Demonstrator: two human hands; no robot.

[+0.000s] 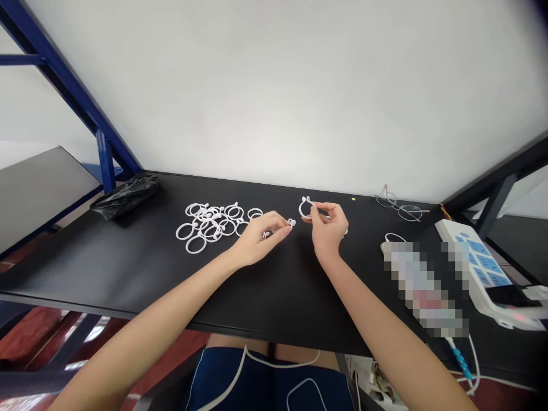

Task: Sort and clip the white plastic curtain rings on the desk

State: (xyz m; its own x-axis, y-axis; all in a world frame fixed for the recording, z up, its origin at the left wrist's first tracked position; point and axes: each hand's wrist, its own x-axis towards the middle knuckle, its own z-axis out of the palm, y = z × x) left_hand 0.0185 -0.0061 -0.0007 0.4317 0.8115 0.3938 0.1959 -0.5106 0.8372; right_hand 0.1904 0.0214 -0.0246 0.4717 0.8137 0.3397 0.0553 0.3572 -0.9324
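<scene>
My right hand point(329, 227) pinches an open white curtain ring point(301, 209) between thumb and fingers, its small knobbed end and eyelet pointing up. To its left, just above the black tabletop, my left hand point(262, 238) is closed with thumb and forefinger together on a small white eyelet piece point(291, 222). Its palm hides most of what it holds, and another bit of white shows beneath the fingers. A loose pile of white rings point(212, 224) with small knobs lies on the table left of my left hand. Beyond my right hand's edge peeks more white plastic point(345, 233).
On the black table point(141, 251), a crumpled black plastic bag point(126, 197) lies at the far left. Eyeglasses point(398, 205) rest near the wall at right. A white power strip point(475, 262), a pixelated object point(422, 285) and a white cable point(475, 354) occupy the right side.
</scene>
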